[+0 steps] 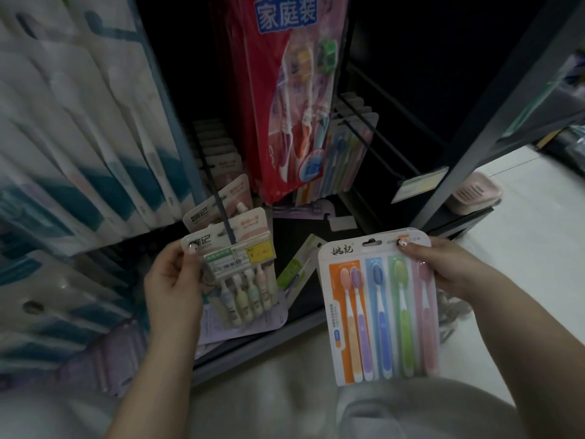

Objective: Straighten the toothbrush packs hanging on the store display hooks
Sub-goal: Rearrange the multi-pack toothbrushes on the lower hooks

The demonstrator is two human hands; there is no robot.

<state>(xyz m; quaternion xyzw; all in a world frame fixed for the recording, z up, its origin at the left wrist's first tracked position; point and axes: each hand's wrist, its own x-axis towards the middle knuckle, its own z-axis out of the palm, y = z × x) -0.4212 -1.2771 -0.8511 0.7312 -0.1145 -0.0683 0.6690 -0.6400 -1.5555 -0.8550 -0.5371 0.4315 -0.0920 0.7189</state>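
My left hand grips the left edge of a small pastel toothbrush pack that hangs at the front of a dark display hook, thumb on its top corner. More packs of the same kind hang behind it on that hook. My right hand holds a large white pack of several coloured toothbrushes by its top right corner, off any hook, in front of the shelf. A red family pack hangs above, with slim packs behind it on another hook.
White and teal packs fill the left side. An empty hook with a price tag sticks out at right. A green-white pack lies on the dark bottom shelf. A pink soap dish sits on the shelf base by the light floor.
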